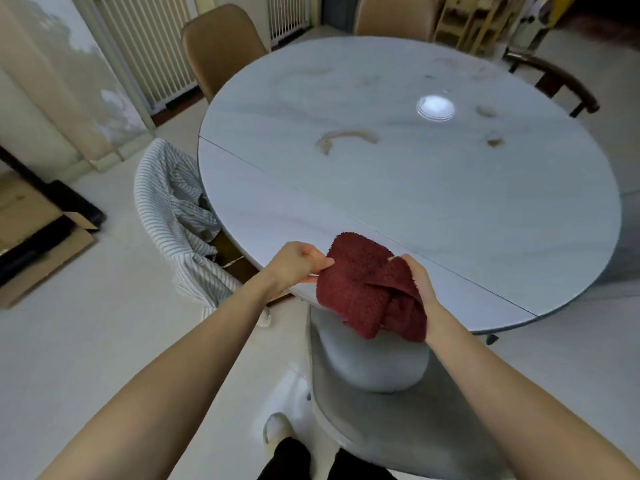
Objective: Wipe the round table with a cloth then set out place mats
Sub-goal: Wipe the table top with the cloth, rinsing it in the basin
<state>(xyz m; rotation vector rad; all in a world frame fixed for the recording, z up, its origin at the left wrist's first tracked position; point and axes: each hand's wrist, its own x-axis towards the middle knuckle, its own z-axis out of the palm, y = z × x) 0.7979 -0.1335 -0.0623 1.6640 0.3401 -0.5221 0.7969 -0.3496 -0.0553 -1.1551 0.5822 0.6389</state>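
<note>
Item: dark red cloth (367,289), thick looped terry, soft and bulky, bunched in loose folds at lower centre of the frame, held in the air over the near rim of the tabletop (433,188) and not yet touching it. Left hand (298,263): fingers and thumb pinching the cloth's left edge. Right hand (417,282): fingers curled round the gathered right side, part of it hidden by the folds. Tabletop: round, pale marble-look slab, smooth and glossy, with a straight seam crossing its near part from middle left to lower right; a bright lamp reflection sits right of centre. Soiling: a brown curved ring mark (346,138) at centre and smaller brown smudges (493,142) toward the right. Step in hand, by judgement: readying the cloth for wiping. Advice: fold it into a flat pad so one broad face meets the stone, press with the palm, work from the far side toward the near rim in overlapping passes, and rub longer on the ring mark; turn the pad to a fresh face once soiled. Surroundings: tan upholstered chairs (221,46) at upper left and top; striped fabric (173,216) draped on a chair at middle left; cardboard box (41,244) on the floor at far left. No place mats visible.
</note>
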